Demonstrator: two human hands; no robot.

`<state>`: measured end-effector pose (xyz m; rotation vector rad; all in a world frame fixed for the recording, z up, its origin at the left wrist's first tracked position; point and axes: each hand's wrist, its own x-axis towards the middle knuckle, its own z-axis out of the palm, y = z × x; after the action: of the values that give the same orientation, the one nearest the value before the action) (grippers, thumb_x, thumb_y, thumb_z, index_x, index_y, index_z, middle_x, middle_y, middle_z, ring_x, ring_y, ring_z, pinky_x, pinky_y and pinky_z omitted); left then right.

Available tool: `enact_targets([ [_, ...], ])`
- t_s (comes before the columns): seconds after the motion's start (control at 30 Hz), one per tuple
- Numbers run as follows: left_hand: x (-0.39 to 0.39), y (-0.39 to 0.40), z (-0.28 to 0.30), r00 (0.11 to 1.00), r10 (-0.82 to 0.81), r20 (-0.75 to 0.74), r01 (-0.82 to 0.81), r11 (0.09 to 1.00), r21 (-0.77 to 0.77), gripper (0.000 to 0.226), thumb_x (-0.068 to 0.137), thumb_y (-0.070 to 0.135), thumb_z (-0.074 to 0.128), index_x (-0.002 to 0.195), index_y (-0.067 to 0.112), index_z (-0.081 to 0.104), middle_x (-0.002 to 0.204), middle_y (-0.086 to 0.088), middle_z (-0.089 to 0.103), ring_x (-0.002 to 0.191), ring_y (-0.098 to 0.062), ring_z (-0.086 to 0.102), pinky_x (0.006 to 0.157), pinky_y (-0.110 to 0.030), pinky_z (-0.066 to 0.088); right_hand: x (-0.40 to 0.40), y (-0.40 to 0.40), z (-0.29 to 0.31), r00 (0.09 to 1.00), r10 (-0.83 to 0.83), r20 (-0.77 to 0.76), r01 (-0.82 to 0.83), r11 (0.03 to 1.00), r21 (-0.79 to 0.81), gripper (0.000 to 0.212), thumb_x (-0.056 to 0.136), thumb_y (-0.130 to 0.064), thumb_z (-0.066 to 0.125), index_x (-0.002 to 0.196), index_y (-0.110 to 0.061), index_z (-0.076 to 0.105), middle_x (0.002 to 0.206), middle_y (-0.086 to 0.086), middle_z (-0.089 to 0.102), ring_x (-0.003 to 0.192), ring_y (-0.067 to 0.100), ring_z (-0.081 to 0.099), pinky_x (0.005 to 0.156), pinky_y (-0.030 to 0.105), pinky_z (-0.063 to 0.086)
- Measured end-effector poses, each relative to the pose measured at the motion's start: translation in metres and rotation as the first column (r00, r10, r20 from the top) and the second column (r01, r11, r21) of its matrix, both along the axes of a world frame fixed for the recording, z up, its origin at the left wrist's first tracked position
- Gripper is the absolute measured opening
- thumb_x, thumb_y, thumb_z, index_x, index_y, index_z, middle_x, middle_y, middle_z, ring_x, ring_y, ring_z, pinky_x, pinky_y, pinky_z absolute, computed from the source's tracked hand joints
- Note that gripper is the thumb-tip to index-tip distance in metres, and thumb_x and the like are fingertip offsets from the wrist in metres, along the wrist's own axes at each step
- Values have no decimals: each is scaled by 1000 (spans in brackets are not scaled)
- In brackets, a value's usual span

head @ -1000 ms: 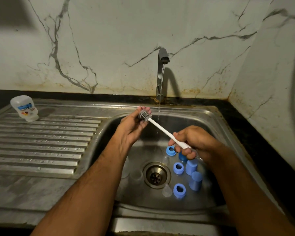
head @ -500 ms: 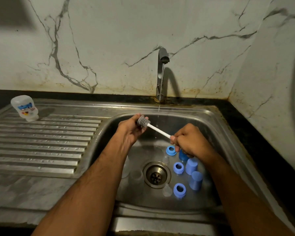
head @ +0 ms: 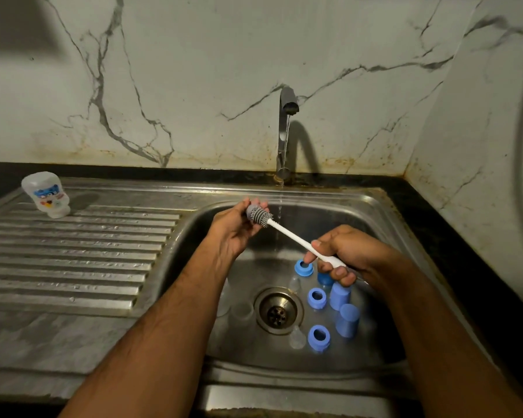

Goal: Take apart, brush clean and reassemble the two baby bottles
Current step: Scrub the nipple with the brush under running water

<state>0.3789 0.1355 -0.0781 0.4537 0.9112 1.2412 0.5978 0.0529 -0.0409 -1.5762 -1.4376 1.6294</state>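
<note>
The right hand [head: 341, 254] has drawn the bottle brush [head: 287, 233] back out, so more white handle shows than half a second ago; its grip stays curled round the handle. The left hand [head: 239, 226] cups the grey bristle head beside the tap's [head: 286, 131] thin stream, apparently rinsing it. Blue collars [head: 317, 298] and caps [head: 340, 295] lie in the sink [head: 384, 224], unbrushed.

Bottle parts [head: 317, 297] in the sink [head: 384, 224] right of the drain [head: 277, 310]; dispenser [head: 45, 194] on the drainboard [head: 73, 251], far left.
</note>
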Motion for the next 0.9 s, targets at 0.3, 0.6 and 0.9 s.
enact_targets([
  [0.3, 2, -5, -1, 993, 116, 35, -114, 992, -53, 22, 101, 17, 52, 114, 4, 63, 112, -15, 69, 96, -21, 70, 89, -39, 58, 16, -2, 5, 994, -49, 98, 47, 999, 21, 33, 105, -17, 49, 95, 4, 71, 52, 4, 51, 37, 10, 39, 36, 18, 28],
  [0.6, 5, -9, -3, 992, 64, -107, -74, 993, -88, 20, 98, 26, 60, 108, 11, 69, 110, -14, 62, 96, -23, 61, 87, -37, 57, 26, -2, 1, 961, -229, 156, 230, 973, 14, 30, 103, -17, 52, 94, 5, 70, 48, 5, 50, 36, 12, 38, 36, 17, 28],
  [0.9, -1, -13, -6, 993, -22, -116, 10, 995, -101, 37, 92, -3, 61, 124, 14, 65, 114, -9, 64, 114, -25, 60, 96, -43, 51, 22, 3, -3, 951, -254, 176, 249, 967, 53, 31, 104, -17, 52, 90, 4, 70, 48, 5, 51, 36, 12, 39, 35, 19, 29],
])
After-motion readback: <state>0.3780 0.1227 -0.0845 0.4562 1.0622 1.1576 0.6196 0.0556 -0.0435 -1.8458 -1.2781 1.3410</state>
